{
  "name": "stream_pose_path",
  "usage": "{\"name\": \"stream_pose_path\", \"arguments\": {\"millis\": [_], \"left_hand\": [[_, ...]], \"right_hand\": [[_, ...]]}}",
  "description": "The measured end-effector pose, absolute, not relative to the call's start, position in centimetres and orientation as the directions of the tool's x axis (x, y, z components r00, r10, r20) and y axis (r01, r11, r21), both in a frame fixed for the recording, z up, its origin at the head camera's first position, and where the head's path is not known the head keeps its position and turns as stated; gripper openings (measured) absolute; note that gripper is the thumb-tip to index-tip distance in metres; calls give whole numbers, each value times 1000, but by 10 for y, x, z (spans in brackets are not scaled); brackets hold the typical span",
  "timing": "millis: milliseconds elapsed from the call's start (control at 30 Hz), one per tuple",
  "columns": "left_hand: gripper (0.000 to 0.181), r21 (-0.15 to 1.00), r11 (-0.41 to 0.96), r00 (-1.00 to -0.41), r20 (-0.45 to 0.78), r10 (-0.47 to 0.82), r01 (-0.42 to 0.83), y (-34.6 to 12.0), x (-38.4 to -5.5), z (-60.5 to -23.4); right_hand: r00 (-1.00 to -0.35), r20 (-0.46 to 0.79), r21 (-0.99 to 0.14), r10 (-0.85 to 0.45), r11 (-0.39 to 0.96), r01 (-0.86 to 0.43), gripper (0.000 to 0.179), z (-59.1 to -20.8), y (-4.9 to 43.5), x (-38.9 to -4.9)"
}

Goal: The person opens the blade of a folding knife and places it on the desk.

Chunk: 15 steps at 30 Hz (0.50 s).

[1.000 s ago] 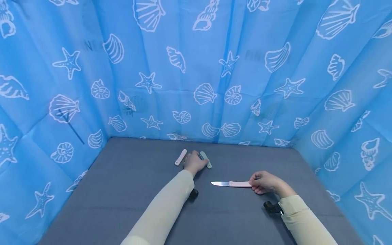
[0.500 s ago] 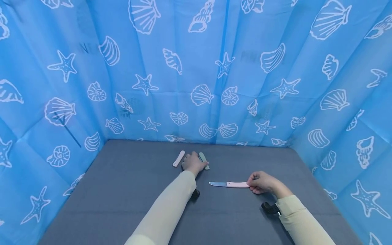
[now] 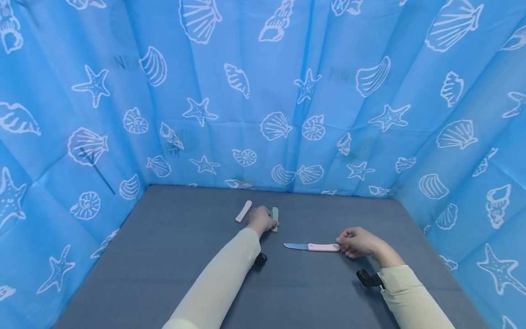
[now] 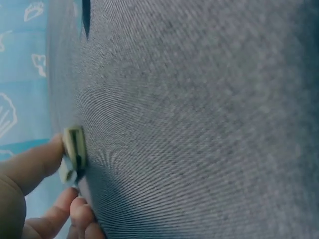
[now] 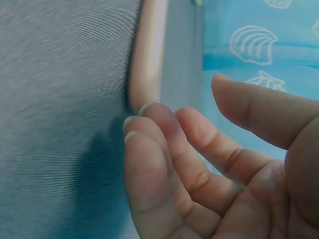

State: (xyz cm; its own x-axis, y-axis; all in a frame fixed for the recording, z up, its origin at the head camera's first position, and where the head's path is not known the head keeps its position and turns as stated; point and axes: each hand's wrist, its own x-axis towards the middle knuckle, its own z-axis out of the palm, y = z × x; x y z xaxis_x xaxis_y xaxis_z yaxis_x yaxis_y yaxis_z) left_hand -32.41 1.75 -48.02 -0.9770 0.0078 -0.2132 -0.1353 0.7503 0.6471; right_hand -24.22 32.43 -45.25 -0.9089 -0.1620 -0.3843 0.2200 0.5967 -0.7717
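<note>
- Head view, and here's the score: one knife of three has its blade out, so I'd call this an early stage.
- Done, by the look of it: the unfolded pink knife lies on the worktop, blade pointing left.
- Right hand just beside its handle end – fingers released, thumb well apart from them, though whether a fingertip brushes the handle is hard to tell.
- Over to the action: the left hand has the green knife pinched, thumb on its side, near the back of the worktop.
- Green looks like the step in hand; no drawn blade can be made out there.
- Left over: the folded pink knife, just left of that hand – no blade showing, no fingers visibly on it.
</note>
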Motion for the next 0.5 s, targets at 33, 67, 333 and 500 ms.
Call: {"name": "stream_pose_path", "arguments": {"millis": [33, 67, 333, 500], "left_hand": [[44, 649, 750, -977, -215, 15, -131, 18, -324, -479], [43, 649, 750, -975, -219, 23, -128, 18, -324, -478], [23, 610, 788, -971, -230, 70, -87, 17, -323, -477], [31, 611, 789, -974, -210, 90, -59, 18, -320, -485]], "right_hand": [[-912, -375, -774, -169, 598, 208, 22, -449, 324, -242], [-914, -370, -773, -166, 601, 203, 23, -446, 323, -243], [-928, -323, -765, -186, 628, 140, 29, -425, 305, -239], [-923, -300, -790, -240, 605, 100, 28, -414, 291, -237]]}}
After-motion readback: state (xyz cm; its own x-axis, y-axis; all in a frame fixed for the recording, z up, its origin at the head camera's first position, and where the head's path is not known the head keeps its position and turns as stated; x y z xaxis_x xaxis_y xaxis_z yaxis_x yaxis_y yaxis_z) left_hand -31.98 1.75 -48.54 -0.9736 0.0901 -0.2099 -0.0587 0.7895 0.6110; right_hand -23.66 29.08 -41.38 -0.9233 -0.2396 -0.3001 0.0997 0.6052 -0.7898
